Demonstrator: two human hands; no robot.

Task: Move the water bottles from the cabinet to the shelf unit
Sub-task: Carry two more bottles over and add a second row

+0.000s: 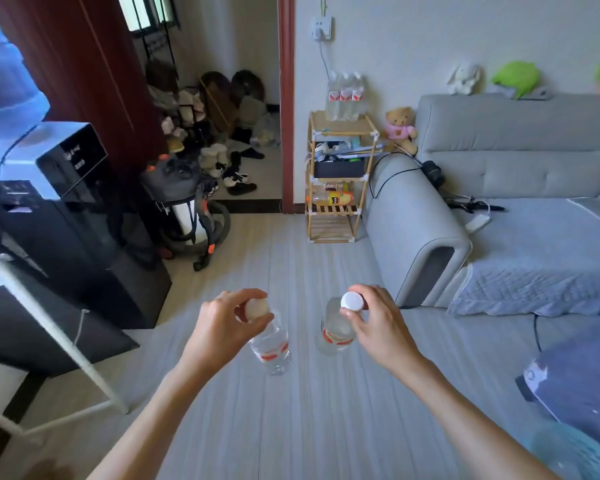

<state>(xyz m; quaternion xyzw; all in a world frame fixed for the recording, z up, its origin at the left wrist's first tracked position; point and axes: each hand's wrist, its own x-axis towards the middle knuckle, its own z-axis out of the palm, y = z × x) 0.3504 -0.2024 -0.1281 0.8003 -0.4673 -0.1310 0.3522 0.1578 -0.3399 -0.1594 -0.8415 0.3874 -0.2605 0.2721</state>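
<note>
The left hand (227,318) pinches the cap end of one water bottle (272,344). The right hand (371,322) pinches the white cap of the other water bottle (335,330). Both bottles hang down over the floor (309,258), at about 6 o'clock in the view. The shelf unit (340,174) stands far off at about 12 o'clock, beside the sofa (499,188). Three more bottles (345,97) already stand on its top.

The bottles look full, so I think they are a bit heavy. The clear sides are thin and may squash. They may be slippery too. The cap and neck are hard, so that is a good place for each grip. A swinging bottle could slip, so hold tight.
</note>
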